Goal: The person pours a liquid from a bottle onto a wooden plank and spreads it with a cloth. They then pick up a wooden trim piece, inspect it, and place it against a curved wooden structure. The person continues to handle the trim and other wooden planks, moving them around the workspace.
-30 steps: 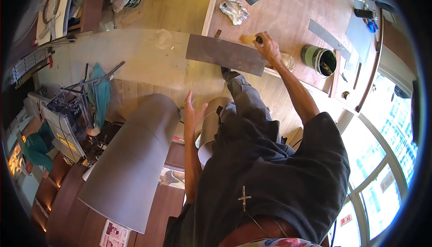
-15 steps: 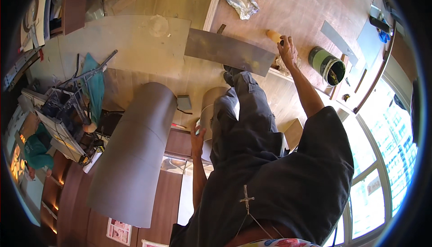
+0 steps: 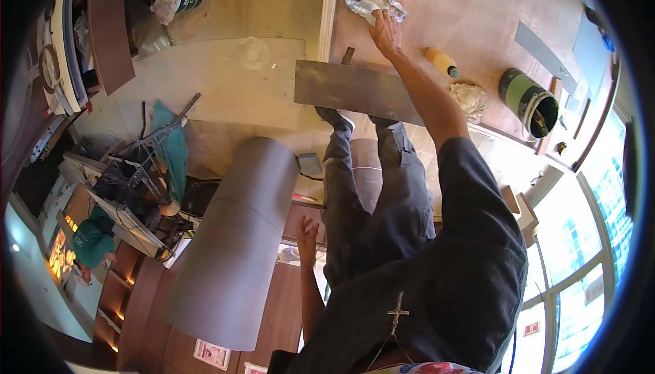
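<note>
My right hand (image 3: 387,33) reaches over the wooden worktop, its fingers stretched out at the near edge of a crumpled silvery foil-like piece (image 3: 368,0). Whether the fingertips touch it I cannot tell. To the right of that forearm an orange bottle with a dark cap (image 3: 442,62) lies on the worktop. A long brown-grey sheet (image 3: 348,87) projects over the worktop's near edge, partly hidden by my right forearm. Low beside my left leg, my left hand (image 3: 307,241) is open with fingers apart and nothing in it, right of a big grey-brown roll (image 3: 232,244).
A green-and-black bucket (image 3: 525,101) and a crumpled pale wad (image 3: 468,100) sit on the worktop at right. A dark metal frame with a teal cloth (image 3: 170,149) stands at left. Farther left is a person in green (image 3: 94,241). A small grey tray (image 3: 310,164) lies beside the roll.
My right hand has left the orange bottle and moved far and left to the crumpled foil-like piece. My left hand has come away from the cylinder near my legs. The view has shifted.
</note>
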{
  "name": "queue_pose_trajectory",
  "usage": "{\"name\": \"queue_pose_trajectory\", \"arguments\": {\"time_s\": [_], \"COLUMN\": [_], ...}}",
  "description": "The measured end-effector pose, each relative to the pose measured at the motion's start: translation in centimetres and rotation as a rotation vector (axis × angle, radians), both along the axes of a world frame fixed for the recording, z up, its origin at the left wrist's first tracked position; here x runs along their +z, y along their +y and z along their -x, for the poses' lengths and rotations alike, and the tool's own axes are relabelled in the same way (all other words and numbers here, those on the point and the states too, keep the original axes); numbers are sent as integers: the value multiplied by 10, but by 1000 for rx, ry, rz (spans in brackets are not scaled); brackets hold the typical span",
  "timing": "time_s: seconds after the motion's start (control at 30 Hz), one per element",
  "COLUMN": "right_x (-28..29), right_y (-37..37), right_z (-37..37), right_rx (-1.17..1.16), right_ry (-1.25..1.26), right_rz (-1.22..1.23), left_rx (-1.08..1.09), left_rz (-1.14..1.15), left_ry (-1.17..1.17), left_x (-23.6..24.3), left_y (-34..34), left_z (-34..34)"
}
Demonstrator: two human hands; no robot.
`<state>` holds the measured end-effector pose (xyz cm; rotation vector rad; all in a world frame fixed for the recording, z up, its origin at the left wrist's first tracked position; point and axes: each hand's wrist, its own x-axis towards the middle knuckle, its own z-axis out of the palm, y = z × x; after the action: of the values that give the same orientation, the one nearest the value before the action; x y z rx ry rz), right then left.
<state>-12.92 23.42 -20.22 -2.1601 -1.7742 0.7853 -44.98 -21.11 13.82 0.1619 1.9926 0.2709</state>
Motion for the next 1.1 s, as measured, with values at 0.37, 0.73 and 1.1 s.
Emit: {"name": "queue_pose_trajectory", "arguments": {"time_s": [0.37, 0.73, 1.1], "right_x": [-40, -56, 52], "right_y": [-4, -66, 7], "right_z": [-5, 36, -5], "right_rx": [148, 170, -181], "right_ry": [3, 303, 326], "right_rz": [-5, 59, 39], "left_rx": [182, 12, -130], "left_rz": [98, -1, -446], "left_ry": [-67, -16, -3], "left_x": [15, 1, -42], "left_y": [-28, 22, 109], "left_z": [-2, 21, 62]}}
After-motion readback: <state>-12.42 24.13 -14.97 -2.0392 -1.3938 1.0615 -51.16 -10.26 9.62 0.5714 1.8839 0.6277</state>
